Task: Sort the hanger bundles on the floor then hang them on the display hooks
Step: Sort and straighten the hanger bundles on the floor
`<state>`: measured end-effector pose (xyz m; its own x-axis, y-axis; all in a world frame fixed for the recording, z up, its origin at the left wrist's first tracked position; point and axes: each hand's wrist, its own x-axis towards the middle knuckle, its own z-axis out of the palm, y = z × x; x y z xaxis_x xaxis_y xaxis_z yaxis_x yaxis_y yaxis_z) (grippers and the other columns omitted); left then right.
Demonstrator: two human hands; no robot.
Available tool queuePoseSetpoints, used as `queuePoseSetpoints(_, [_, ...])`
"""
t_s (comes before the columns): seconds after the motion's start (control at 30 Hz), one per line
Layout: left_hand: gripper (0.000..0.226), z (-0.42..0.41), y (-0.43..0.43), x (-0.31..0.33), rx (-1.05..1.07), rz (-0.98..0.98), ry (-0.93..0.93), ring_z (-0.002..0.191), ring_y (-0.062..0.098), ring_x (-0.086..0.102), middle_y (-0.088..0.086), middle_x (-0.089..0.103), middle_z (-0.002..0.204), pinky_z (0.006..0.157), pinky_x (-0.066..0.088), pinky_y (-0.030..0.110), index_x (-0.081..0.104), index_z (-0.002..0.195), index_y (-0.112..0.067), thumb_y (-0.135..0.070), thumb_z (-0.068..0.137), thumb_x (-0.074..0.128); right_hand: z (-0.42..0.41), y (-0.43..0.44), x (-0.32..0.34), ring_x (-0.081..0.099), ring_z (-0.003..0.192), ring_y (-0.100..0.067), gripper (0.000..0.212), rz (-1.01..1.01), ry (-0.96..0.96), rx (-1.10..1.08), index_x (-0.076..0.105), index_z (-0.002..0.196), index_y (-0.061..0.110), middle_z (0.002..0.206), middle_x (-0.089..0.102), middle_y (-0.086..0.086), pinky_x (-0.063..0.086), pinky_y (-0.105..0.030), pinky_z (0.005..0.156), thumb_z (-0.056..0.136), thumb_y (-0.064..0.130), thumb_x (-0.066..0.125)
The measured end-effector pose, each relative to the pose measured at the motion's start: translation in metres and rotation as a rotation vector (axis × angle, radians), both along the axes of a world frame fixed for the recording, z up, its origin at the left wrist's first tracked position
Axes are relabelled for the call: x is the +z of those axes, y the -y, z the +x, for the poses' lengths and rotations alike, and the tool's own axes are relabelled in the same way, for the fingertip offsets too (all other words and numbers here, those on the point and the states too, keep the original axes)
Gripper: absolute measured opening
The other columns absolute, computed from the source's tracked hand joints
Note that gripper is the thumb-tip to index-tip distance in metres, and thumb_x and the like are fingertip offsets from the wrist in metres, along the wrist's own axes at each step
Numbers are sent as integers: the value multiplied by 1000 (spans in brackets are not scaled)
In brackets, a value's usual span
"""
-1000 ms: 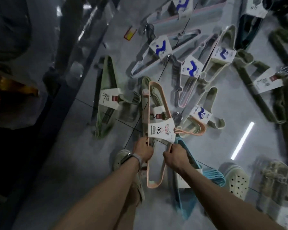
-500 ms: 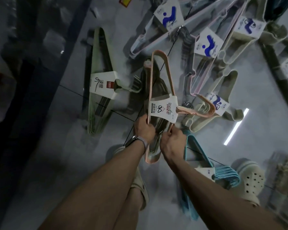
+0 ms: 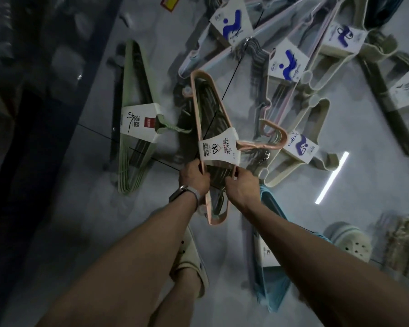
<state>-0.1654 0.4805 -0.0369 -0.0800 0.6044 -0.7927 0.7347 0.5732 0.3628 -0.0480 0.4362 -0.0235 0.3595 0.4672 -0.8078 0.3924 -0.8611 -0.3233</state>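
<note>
Head view: one bundle in hand, most of the task left
Both the left hand (image 3: 194,178) and right hand (image 3: 240,185) curl their fingers (image 3: 238,172) around the bars of the pink hanger bundle (image 3: 219,149), just under its label, held above the floor (image 3: 80,232). The green bundle (image 3: 137,123), the blue bundle (image 3: 269,277) and many others lie scattered there; no display hooks are visible, so hanging seems not started

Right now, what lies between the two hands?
Head view: the pink hanger bundle, which the left hand and the right hand hold by its two sides.
</note>
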Motion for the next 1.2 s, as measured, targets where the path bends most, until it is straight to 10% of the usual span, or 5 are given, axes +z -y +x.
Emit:
queuePoseSetpoints(0.13, [26, -3, -3, 33, -100, -90, -33, 98, 33, 65, 13, 71, 109, 77, 47, 31, 72, 110, -15, -31, 101, 53, 6, -4, 27, 69, 83, -23, 19, -53, -67, 87, 67, 98, 12, 99, 72, -12, 57, -31, 66, 100, 18, 49])
queuePoseSetpoints(0.33, [14, 16, -11, 109, -312, -114, -120, 96, 35, 63, 12, 68, 105, 76, 45, 31, 66, 93, -20, -29, 91, 55, 36, -15, 103, 64, 113, -37, 35, -10, -78, 315, 62, 127, 13, 127, 67, -19, 51, -39, 92, 104, 32, 43])
queuePoseSetpoints(0.6, [24, 121, -13, 205, -709, 160, -253, 99, 31, 65, 7, 70, 112, 78, 54, 35, 67, 108, -22, -30, 93, 50, 166, 0, 199, 64, 114, -36, 32, 99, 143, 483, 65, 111, 14, 123, 68, -14, 51, -40, 88, 103, 36, 43])
queuePoseSetpoints(1.2, [34, 311, 55, 261, -838, 29, -261, 108, 33, 65, 11, 68, 120, 82, 52, 35, 64, 122, -18, -29, 93, 51, 380, 114, 263, 61, 121, -30, 33, -38, 188, 473, 63, 127, 15, 129, 66, -9, 51, -39, 94, 103, 28, 45])
